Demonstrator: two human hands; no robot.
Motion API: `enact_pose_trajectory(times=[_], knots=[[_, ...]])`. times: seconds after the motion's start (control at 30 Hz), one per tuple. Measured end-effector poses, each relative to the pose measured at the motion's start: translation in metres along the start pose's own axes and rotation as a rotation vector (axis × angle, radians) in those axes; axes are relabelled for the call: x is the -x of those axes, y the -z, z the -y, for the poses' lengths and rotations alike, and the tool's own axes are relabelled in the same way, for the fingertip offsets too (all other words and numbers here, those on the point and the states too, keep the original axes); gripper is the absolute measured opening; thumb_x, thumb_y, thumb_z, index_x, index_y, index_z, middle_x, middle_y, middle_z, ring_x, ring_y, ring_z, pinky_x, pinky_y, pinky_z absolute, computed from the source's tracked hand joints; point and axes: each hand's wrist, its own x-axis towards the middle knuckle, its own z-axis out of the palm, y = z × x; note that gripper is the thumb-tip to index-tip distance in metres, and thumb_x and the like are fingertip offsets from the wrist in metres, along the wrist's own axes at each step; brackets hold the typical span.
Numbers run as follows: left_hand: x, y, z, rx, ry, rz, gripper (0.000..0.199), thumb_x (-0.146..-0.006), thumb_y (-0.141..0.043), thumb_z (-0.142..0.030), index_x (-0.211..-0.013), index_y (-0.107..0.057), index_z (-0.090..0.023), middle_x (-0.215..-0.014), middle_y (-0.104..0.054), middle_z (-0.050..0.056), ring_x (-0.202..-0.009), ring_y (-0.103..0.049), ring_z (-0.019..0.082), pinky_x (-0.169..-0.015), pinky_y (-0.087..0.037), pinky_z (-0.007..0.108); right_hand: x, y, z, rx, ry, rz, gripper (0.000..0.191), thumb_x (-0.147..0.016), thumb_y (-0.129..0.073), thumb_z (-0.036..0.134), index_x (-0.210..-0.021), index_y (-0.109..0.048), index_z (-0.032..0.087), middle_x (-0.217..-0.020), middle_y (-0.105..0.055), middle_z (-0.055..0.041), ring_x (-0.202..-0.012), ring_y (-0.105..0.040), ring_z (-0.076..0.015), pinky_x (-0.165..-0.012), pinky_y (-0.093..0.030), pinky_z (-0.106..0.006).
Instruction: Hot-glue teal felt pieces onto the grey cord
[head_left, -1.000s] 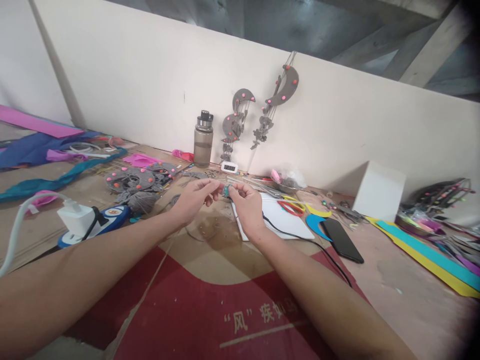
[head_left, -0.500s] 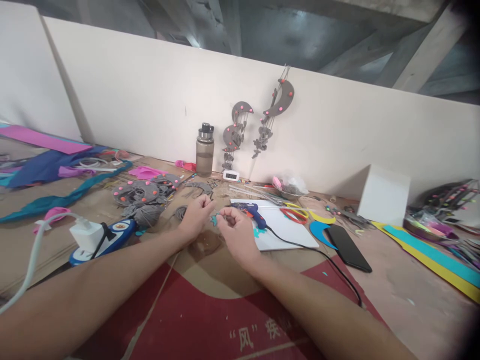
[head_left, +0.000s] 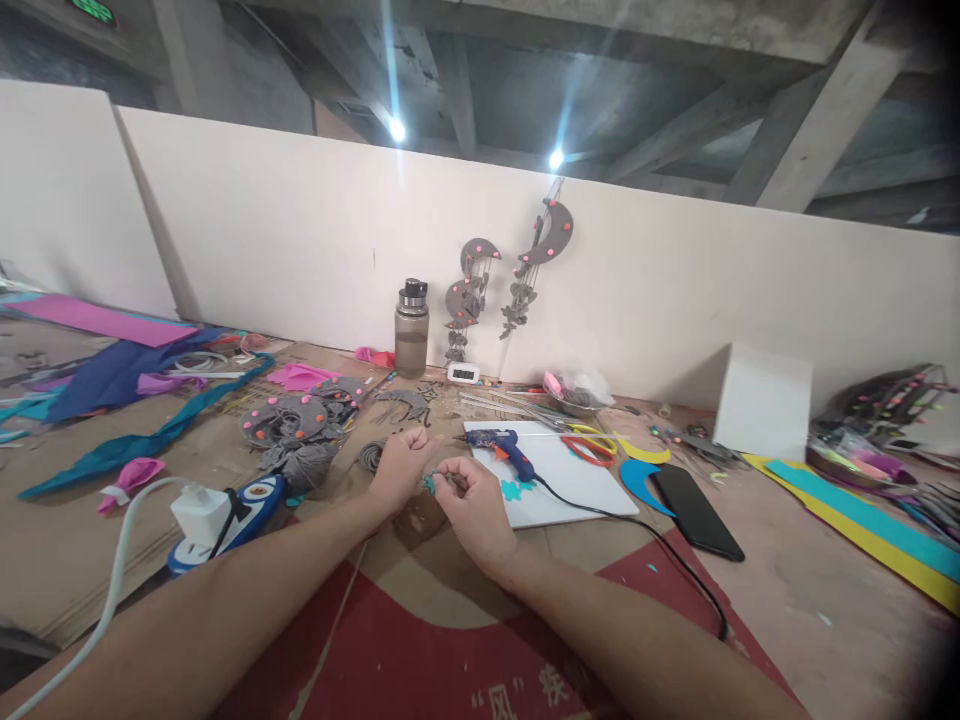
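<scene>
Thumb and fingers of my right hand (head_left: 474, 505) pinch a small teal cut-out piece (head_left: 429, 483), partly hidden by the fingertips. Close beside it my left hand (head_left: 401, 470) is closed in a pinch, and what it holds is too small to make out. Just right of my hands, a blue hot glue gun (head_left: 516, 455) lies on a white board (head_left: 592, 497), its black cord trailing toward me. Teal cut-out shapes (head_left: 513, 490) rest on the board under the gun. A grey cord coil (head_left: 370, 456) sits left of my left hand.
Behind stand a water bottle (head_left: 412, 335) and a small digital clock (head_left: 463, 373). Scissors (head_left: 589, 445) and a black phone (head_left: 697, 512) lie to the right. Grey felt moons (head_left: 281, 420) and a power strip (head_left: 251, 515) are at left. Grey moon hangings (head_left: 553, 232) hang on the wall.
The view has tilted upward, so the table sits lower in the picture. Both hands remain close together, with the teal piece still in my right fingers.
</scene>
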Motion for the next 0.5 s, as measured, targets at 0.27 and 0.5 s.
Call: enact_pose_trajectory(times=[0.27,0.5], knots=[[-0.002,0.001,0.004,0.018,0.007,-0.006,0.043,-0.072,-0.054,-0.042,-0.056,-0.021,-0.021,-0.051,-0.021,-0.007,-0.049,-0.022,0.009,-0.047,-0.022,0.022,0.001,0.001,0.004,0.123,0.059,0.005,0.008,-0.075,-0.053,0.023,-0.075,-0.061,0.021,-0.069,-0.054,0.0013,-0.061,-0.044,-0.0122,-0.056,-0.033,-0.024],[0.003,0.002,-0.006,-0.083,-0.031,0.033,0.044,-0.070,-0.055,-0.041,-0.054,-0.019,-0.021,-0.052,-0.018,-0.007,-0.049,-0.019,0.009,-0.048,-0.019,0.023,0.001,0.004,0.005,0.150,0.140,0.038,0.007,-0.076,-0.053,0.021,-0.075,-0.060,0.022,-0.071,-0.054,0.0008,-0.066,-0.046,-0.0135,-0.061,-0.034,-0.025]])
